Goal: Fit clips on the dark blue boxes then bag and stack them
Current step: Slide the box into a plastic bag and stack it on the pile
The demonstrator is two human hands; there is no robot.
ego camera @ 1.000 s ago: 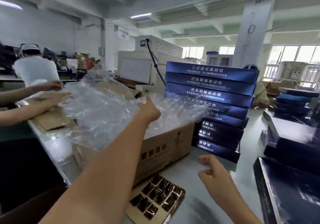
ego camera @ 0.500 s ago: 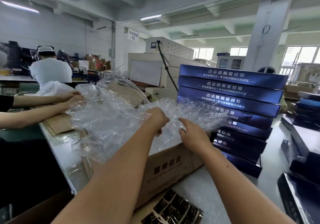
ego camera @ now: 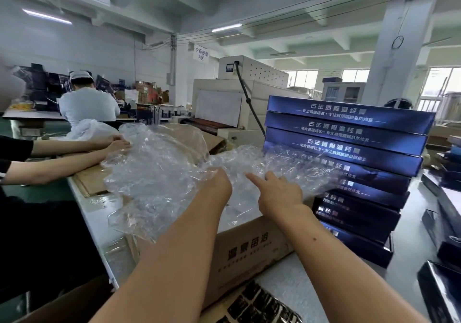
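A heap of clear plastic bags [ego camera: 159,173] spills over an open brown carton [ego camera: 249,250] in front of me. My left hand [ego camera: 220,185] is buried in the plastic, fingers curled into it. My right hand [ego camera: 279,193] lies on the plastic just right of the left, forefinger stretched out toward the left. Behind the carton rises a tall stack of dark blue boxes [ego camera: 349,133] with white lettering; plastic drapes over its middle. A tray of dark clips [ego camera: 257,307] lies at the bottom edge.
More dark blue boxes [ego camera: 444,223] lie at the right. Another person's two forearms [ego camera: 62,158] rest on flat cardboard at the left. A beige machine [ego camera: 249,90] stands behind. A seated person in white [ego camera: 87,103] works at a far table.
My right hand came up from the table and onto the plastic beside my left hand, then stretched its forefinger out. The view tilted up slightly.
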